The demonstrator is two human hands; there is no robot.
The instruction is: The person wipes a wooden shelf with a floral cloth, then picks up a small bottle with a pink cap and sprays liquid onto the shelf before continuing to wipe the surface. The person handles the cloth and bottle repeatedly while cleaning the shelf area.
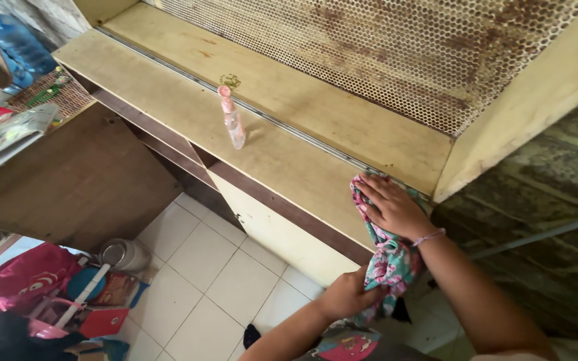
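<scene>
My right hand (393, 207) presses a pink and teal floral cloth (388, 257) flat against the right end of a pale wooden counter top (188, 110), near the metal sliding track. The cloth hangs down over the counter's front edge. My left hand (346, 294) grips the cloth's hanging lower part below the edge. A small clear bottle with a pink cap (232, 119) stands upright on the counter, well to the left of both hands.
A rusty perforated metal screen (396, 47) rises behind the track. A brown cupboard door (75, 180) stands open at left. White floor tiles (215, 267) lie below, with a metal pot (123, 254), pink bag (25, 277) and clutter at lower left. Blue water jug (18, 43) is far left.
</scene>
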